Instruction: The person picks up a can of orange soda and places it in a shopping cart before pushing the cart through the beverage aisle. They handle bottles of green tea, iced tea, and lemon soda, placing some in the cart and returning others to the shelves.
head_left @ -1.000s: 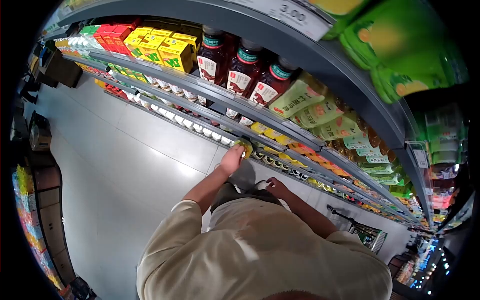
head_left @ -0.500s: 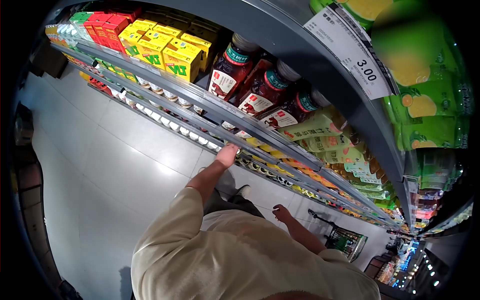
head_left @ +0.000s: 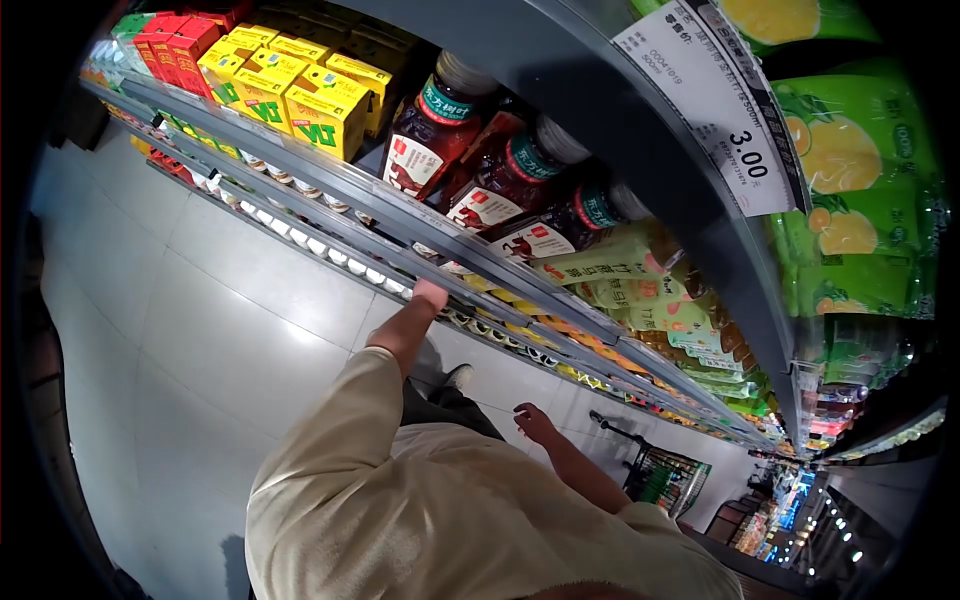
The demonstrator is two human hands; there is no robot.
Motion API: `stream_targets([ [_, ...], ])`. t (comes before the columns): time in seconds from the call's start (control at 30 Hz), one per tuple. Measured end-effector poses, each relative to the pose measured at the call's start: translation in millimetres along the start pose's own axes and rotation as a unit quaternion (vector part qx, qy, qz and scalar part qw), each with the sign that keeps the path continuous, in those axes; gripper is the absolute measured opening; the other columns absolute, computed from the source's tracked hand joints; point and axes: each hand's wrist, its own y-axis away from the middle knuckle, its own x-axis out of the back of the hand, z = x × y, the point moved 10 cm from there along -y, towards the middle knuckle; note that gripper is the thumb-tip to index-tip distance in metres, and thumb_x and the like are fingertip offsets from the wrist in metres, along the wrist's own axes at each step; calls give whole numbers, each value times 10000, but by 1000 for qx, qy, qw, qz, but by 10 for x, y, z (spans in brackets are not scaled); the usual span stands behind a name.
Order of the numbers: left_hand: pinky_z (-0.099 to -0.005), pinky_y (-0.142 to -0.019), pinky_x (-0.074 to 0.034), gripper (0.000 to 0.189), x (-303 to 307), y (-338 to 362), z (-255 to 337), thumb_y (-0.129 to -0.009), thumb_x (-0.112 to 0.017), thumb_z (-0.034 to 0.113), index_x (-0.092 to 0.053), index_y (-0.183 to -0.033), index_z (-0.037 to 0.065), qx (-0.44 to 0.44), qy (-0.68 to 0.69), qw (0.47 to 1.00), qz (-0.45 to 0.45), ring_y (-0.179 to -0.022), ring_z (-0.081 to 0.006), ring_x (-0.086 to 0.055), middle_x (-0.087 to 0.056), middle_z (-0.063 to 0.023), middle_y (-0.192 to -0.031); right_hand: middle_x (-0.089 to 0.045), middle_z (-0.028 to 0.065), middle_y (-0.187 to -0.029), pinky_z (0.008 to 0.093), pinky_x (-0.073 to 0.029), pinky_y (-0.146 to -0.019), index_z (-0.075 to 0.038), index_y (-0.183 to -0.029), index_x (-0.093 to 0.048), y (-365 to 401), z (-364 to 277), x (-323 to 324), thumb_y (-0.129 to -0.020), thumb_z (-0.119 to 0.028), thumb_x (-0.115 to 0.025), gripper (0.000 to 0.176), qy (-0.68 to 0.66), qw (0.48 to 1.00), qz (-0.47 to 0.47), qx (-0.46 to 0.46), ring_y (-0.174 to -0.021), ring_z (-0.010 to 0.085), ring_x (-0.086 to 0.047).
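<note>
My left hand [head_left: 431, 294] reaches in at a lower shelf [head_left: 455, 285] of the drinks rack, its fingers hidden behind the shelf edge, so what they touch does not show. My right hand [head_left: 535, 424] hangs at my side above the floor, with nothing visible in it and its fingers loosely apart. Above my left hand, dark red tea bottles [head_left: 487, 198] with teal neck bands lean on the upper shelf. Yellow drink cartons [head_left: 325, 112] stand to their left. Pale green bottles [head_left: 610, 268] line up to their right.
A shopping cart [head_left: 672, 482] stands on the tiled floor [head_left: 230, 330] beyond my right arm. Close overhead runs a grey shelf edge [head_left: 560, 60] with a 3.00 price tag [head_left: 722, 115]. Green lemon-printed packs [head_left: 850, 190] sit on it. Red cartons [head_left: 185, 50] are at far left.
My left hand has gone deeper behind the shelf edge, so less of it shows. The fingers of my right hand have loosened a little. The whole view has shifted slightly.
</note>
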Motion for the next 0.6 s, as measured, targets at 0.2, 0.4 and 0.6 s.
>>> stream_targets([
  [0.2, -416, -1047, -446, 361, 36, -32, -32, -997, -443, 200, -642, -1277, 89, 43, -5, 999, 10, -1252, -297, -574, -620, -118, -1350, -669, 78, -939, 314, -546, -611, -66, -1218, -589, 52, -4, 119, -919, -211, -644, 336, -13, 1000, 21, 4, -741, 149, -664],
  [0.4, -444, -1069, -419, 377, 65, -73, 67, -991, -446, 274, -652, -1257, 105, 21, -94, 993, 75, -1255, -301, -569, -632, -93, -1334, -670, 94, -948, 307, -543, -589, -55, -1228, -587, 151, 335, 53, -915, -193, -645, 347, 6, 999, 10, -33, -719, 150, -667],
  [0.6, -461, -1032, -442, 375, 150, 207, 164, -914, -565, 304, -659, -1223, 113, 45, -42, 998, 8, -1228, -320, -567, -624, -104, -1315, -676, 103, -823, 323, -524, -550, -67, -1201, -610, 407, 877, 25, -892, -183, -660, 334, -84, 992, 54, -82, -653, 163, -654],
])
